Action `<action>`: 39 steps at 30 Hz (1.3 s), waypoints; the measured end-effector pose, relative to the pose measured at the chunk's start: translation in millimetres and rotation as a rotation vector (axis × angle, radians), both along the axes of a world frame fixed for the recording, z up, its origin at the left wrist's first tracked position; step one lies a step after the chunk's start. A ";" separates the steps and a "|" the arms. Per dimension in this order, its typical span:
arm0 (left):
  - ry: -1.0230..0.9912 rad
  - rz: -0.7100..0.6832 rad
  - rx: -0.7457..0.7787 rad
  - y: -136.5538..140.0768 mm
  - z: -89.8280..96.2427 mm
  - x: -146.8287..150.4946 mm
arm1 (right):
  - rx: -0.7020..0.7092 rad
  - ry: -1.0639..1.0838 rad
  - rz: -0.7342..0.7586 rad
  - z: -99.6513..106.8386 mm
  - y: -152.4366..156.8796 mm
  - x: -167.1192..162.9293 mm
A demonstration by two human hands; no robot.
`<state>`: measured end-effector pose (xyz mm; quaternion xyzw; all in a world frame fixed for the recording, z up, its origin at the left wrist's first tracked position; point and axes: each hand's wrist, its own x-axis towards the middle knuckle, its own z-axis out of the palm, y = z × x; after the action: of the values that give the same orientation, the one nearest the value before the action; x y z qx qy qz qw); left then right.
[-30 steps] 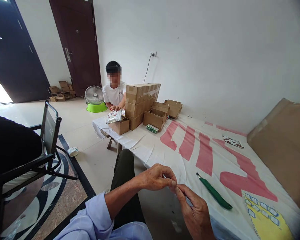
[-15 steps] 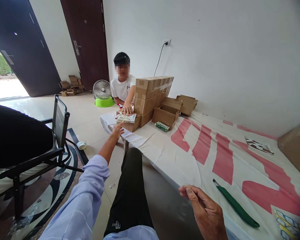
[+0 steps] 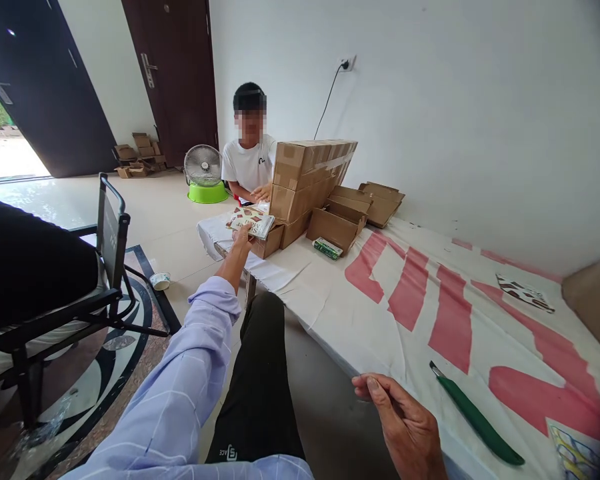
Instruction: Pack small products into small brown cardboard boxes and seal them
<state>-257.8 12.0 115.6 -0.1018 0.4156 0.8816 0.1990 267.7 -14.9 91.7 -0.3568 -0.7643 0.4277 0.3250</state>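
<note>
At the far left end of the table, my left hand (image 3: 243, 235) is stretched out with its fingers closed on the near edge of a stack of flat printed packets (image 3: 251, 222). The stack lies over a brown carton (image 3: 270, 244). My right hand (image 3: 405, 420) hovers by the table's front edge, thumb and fingers pinched together; whatever is between them is too small to make out. To its right lies a green-handled tool with a short metal tip (image 3: 480, 413).
Across the table sits a person in a white shirt (image 3: 250, 167), hands behind the stack. Taped cartons (image 3: 305, 167) stand beside opened cartons (image 3: 335, 227) and a small green box (image 3: 327, 248). A printed sheet (image 3: 525, 292) lies farther right. A black chair (image 3: 113, 247) stands left.
My left hand has reached forward and closed on the packets. The other person's hand has drawn back off them. My right hand stays pinched, and the view has shifted slightly.
</note>
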 end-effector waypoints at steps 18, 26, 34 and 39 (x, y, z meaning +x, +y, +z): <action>0.235 -0.908 0.248 -103.1 -43.7 283.1 | -0.182 0.335 0.044 15.9 -18.5 30.9; 0.260 -1.018 0.215 -114.7 -41.0 334.7 | -0.270 0.328 0.044 16.1 -27.1 57.8; 0.261 -0.959 0.200 -115.4 -31.9 340.1 | -0.233 0.200 0.108 25.3 -25.7 80.9; 0.218 -0.910 0.199 -109.8 -28.3 346.4 | -0.270 0.135 0.123 16.2 -31.4 85.4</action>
<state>88.6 -97.8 87.3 0.2031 0.3501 0.7461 0.5287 353.1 -46.3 108.0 -0.3203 -0.6967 0.5685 0.2980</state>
